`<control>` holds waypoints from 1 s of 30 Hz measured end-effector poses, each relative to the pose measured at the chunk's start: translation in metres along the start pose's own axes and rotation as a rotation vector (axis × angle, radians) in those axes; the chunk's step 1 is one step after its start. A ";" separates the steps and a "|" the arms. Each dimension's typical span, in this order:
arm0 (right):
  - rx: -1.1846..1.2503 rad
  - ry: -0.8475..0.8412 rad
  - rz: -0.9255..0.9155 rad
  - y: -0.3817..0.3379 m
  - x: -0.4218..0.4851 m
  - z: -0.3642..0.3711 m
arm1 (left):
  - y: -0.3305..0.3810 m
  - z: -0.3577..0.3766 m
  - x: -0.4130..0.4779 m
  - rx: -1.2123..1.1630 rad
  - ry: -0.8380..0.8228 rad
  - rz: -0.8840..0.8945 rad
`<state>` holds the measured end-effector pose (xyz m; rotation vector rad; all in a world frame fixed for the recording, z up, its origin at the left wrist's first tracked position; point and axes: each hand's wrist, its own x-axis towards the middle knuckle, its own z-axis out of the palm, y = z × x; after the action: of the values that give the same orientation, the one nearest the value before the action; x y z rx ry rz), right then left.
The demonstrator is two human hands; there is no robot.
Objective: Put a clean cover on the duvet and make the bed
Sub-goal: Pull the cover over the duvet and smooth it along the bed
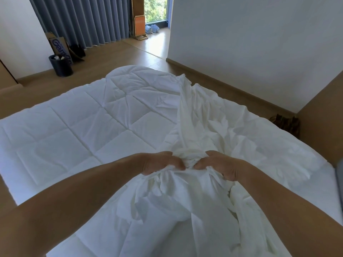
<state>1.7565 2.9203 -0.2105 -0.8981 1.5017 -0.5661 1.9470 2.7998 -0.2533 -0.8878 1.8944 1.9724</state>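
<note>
A white quilted duvet (74, 130) lies spread over the bed, filling the left and middle of the view. A crumpled white duvet cover (213, 123) lies across its right half and runs toward me in a bunched strip. My left hand (159, 163) and my right hand (220, 166) sit side by side above the near middle of the bed. Each hand grips a gathered fold of the cover, with the fingers curled into the cloth. The bunched cover hangs down from both hands toward the bottom of the view.
Wooden floor surrounds the bed. A dark bin (61, 64) and a cardboard box (59, 47) stand by grey curtains (83, 21) at the far left. A white wall (250, 43) runs along the right. An orange item (139, 26) stands by the window.
</note>
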 end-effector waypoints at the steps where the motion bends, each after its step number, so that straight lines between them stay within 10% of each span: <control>1: 0.009 -0.042 0.007 0.000 -0.002 -0.002 | 0.002 0.003 -0.002 0.061 -0.046 0.023; 20: -0.245 0.096 0.054 -0.008 0.009 0.004 | 0.036 0.032 -0.009 0.714 0.230 0.187; 24: -0.217 0.052 0.013 -0.009 0.004 0.006 | 0.017 0.042 0.009 0.501 0.349 0.265; 30: -0.227 0.005 0.016 -0.002 0.002 0.005 | 0.012 0.031 0.006 0.205 0.059 0.179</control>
<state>1.7614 2.9185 -0.2109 -1.0584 1.5985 -0.3909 1.9278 2.8272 -0.2488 -0.7499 2.2321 1.8194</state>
